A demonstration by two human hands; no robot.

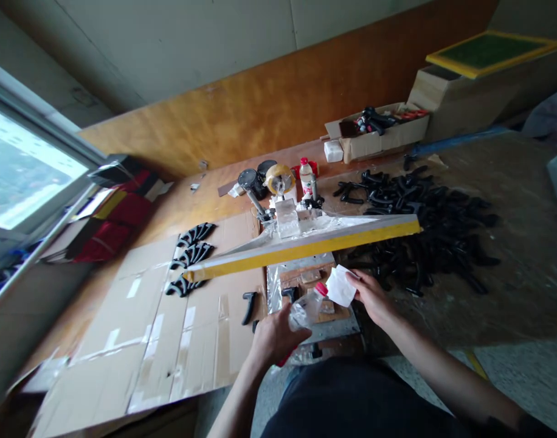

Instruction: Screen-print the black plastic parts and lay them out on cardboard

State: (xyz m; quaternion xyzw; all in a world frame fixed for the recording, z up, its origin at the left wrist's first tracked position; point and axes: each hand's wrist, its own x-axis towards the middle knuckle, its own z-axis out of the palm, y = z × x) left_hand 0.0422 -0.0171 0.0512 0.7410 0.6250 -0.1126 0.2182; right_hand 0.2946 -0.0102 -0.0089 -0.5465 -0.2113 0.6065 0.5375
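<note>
My left hand (275,336) is wrapped round a clear plastic bottle (306,307) with a red cap, tilted toward the right. My right hand (372,296) pinches a small white cloth or paper (340,286) held right at the bottle's cap. Both hands hover over a foil-covered printing base (301,271). Above it a yellow-framed screen (306,243) stands raised at a slant. One black handle part (248,306) lies on the cardboard to the left of my left hand.
A big heap of black plastic handles (424,225) covers the table to the right. Rows of the same parts (191,255) lie on flattened cardboard (160,328). Tape roll (279,178), another bottle (307,177) and cardboard boxes (379,134) stand behind.
</note>
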